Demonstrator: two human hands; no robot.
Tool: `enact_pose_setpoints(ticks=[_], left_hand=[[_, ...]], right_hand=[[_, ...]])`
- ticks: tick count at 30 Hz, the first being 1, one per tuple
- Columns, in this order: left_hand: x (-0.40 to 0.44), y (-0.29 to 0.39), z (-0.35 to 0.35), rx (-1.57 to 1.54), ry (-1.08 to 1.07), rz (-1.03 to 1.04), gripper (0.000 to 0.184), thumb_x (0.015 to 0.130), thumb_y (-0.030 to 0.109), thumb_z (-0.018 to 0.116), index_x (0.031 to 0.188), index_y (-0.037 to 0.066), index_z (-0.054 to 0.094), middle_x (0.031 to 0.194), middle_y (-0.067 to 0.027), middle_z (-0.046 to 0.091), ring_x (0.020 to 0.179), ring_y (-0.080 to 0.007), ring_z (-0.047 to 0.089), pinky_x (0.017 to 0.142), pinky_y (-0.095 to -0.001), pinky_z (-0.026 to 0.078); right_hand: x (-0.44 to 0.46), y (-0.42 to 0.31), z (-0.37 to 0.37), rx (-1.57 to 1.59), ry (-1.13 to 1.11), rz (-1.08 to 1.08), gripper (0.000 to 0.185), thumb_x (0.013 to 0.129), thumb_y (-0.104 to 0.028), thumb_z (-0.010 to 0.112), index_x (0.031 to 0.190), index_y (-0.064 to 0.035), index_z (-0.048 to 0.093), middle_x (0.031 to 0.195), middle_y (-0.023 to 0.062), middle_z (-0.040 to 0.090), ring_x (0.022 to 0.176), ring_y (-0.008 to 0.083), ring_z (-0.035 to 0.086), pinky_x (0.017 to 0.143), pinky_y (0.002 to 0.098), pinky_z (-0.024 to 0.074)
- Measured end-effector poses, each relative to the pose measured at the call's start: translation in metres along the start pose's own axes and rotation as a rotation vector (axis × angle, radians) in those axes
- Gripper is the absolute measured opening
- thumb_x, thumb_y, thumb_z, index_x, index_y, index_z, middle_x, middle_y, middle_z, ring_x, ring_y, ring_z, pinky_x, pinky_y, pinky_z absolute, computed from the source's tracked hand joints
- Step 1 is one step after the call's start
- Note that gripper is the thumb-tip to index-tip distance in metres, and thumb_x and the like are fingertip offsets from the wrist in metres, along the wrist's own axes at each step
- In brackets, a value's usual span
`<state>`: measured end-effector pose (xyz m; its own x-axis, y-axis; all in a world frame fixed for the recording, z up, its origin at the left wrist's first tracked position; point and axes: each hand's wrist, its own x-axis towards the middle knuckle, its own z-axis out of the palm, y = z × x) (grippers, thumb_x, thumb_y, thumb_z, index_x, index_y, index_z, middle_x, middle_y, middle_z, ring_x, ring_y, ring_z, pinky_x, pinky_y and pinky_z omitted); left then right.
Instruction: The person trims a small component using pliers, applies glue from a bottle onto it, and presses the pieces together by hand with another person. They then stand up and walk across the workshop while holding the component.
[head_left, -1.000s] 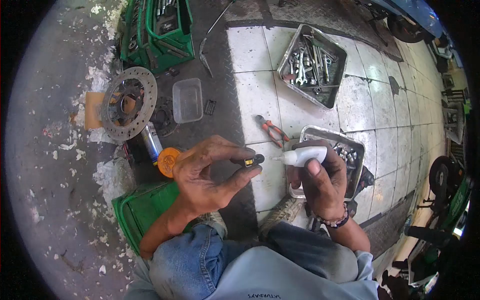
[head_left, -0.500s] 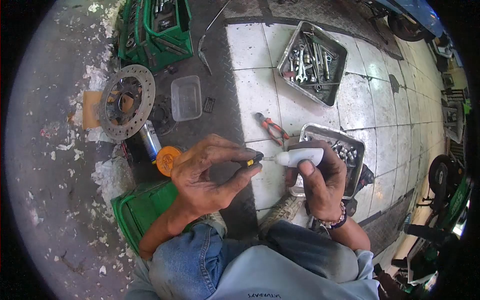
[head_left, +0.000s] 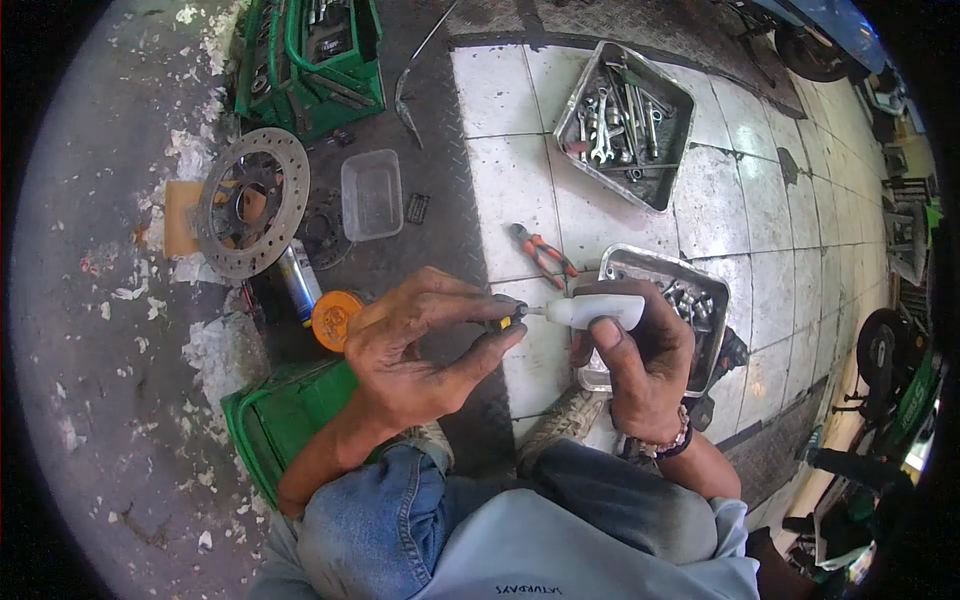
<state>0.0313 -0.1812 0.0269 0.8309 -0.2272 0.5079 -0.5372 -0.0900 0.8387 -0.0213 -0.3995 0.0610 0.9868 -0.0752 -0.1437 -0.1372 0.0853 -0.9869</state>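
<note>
Between thumb and fingertips, my left hand (head_left: 425, 345) pinches a small black part with a yellow patch (head_left: 507, 320). My right hand (head_left: 645, 360) is wrapped round a small white bottle (head_left: 610, 310) held on its side. The bottle's thin clear nozzle points left and its tip is at the black part; whether they touch cannot be made out. Both hands are above the floor, in front of my knees. Beyond them, orange-handled pliers (head_left: 548, 262) lie on the white tiles.
A metal tray of wrenches (head_left: 680, 165) stands beyond, another tray of sockets (head_left: 722, 300) behind my right hand. At left are a brake disc (head_left: 287, 212), clear tub (head_left: 372, 215), spray can (head_left: 297, 280), orange lid (head_left: 337, 320), green toolbox (head_left: 360, 95) and green box (head_left: 290, 410).
The bottle has moved left, bringing its nozzle from a small gap to the black part. The black part has turned slightly in my left fingers.
</note>
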Motion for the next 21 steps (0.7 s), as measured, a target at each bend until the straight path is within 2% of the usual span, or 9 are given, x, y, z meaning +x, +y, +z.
enact_pose_setpoints(ticks=[4,7,10,12,15,16,18,21], left_hand=[[0.0014,0.0014,0.0029,-0.030,0.030,-0.008,0.030,0.073,-0.007,0.089,0.099,0.000,0.076,0.092,-0.0100,0.079,0.082,-0.0228,0.075,0.072,-0.0329,0.058],[-0.0002,0.0008,0.0033,-0.057,0.034,-0.041,0.030,0.073,-0.006,0.089,0.099,0.000,0.077,0.091,-0.0107,0.079,0.081,-0.0222,0.075,0.071,-0.0324,0.058],[-0.0020,-0.0012,0.0026,-0.046,-0.002,-0.051,0.031,0.072,-0.005,0.090,0.099,-0.004,0.074,0.093,-0.0155,0.077,0.088,-0.0245,0.072,0.077,-0.0366,0.056],[0.0005,-0.0030,0.0043,-0.034,0.026,-0.012,0.029,0.074,-0.005,0.089,0.100,0.000,0.077,0.091,-0.0117,0.079,0.080,-0.0209,0.075,0.070,-0.0306,0.058],[0.0003,-0.0020,0.0043,-0.032,0.023,-0.046,0.028,0.074,-0.005,0.089,0.099,0.000,0.077,0.091,-0.0117,0.078,0.080,-0.0205,0.075,0.070,-0.0303,0.058],[-0.0011,-0.0024,0.0043,-0.033,0.023,-0.046,0.028,0.074,-0.005,0.089,0.099,0.000,0.077,0.091,-0.0117,0.078,0.080,-0.0205,0.075,0.070,-0.0303,0.058],[-0.0050,-0.0036,0.0036,-0.043,0.007,-0.080,0.032,0.072,-0.004,0.091,0.099,-0.004,0.075,0.094,-0.0150,0.077,0.089,-0.0235,0.071,0.078,-0.0358,0.055],[-0.0047,-0.0027,0.0027,-0.033,-0.005,-0.104,0.033,0.072,-0.004,0.091,0.100,-0.004,0.075,0.094,-0.0145,0.077,0.090,-0.0235,0.071,0.077,-0.0357,0.055]], right_hand=[[-0.0013,-0.0033,0.0006,-0.042,0.009,-0.003,0.034,0.099,-0.020,0.075,0.119,0.0062,0.067,0.093,0.0096,0.073,0.076,0.0099,0.067,0.068,0.0268,0.0548],[-0.0025,-0.0058,0.0002,-0.090,0.008,0.013,0.035,0.098,-0.018,0.075,0.121,0.0062,0.068,0.098,0.0107,0.075,0.081,0.0104,0.068,0.070,0.0263,0.0550],[-0.0013,-0.0052,0.0008,-0.166,0.018,-0.041,0.036,0.100,-0.024,0.073,0.119,0.0056,0.066,0.095,0.0093,0.073,0.076,0.0119,0.067,0.070,0.0276,0.0551],[-0.0011,-0.0021,-0.0023,-0.253,-0.001,-0.099,0.033,0.099,-0.021,0.073,0.118,0.0054,0.067,0.094,0.0083,0.073,0.077,0.0115,0.067,0.070,0.0273,0.0546],[-0.0012,-0.0013,-0.0041,-0.291,-0.007,-0.104,0.030,0.099,-0.018,0.072,0.117,0.0053,0.068,0.093,0.0076,0.073,0.079,0.0111,0.066,0.071,0.0268,0.0541],[-0.0006,-0.0029,-0.0039,-0.291,-0.007,-0.104,0.030,0.099,-0.018,0.072,0.117,0.0053,0.068,0.093,0.0076,0.073,0.079,0.0111,0.066,0.071,0.0268,0.0541],[0.0004,-0.0073,-0.0026,-0.300,0.010,-0.109,0.028,0.090,-0.002,0.076,0.116,0.0051,0.072,0.104,0.0143,0.078,0.094,0.0153,0.072,0.086,0.0310,0.0556],[0.0002,-0.0007,-0.0023,-0.257,0.034,-0.112,0.027,0.090,-0.002,0.076,0.116,0.0049,0.072,0.103,0.0142,0.078,0.093,0.0155,0.072,0.084,0.0310,0.0560]])
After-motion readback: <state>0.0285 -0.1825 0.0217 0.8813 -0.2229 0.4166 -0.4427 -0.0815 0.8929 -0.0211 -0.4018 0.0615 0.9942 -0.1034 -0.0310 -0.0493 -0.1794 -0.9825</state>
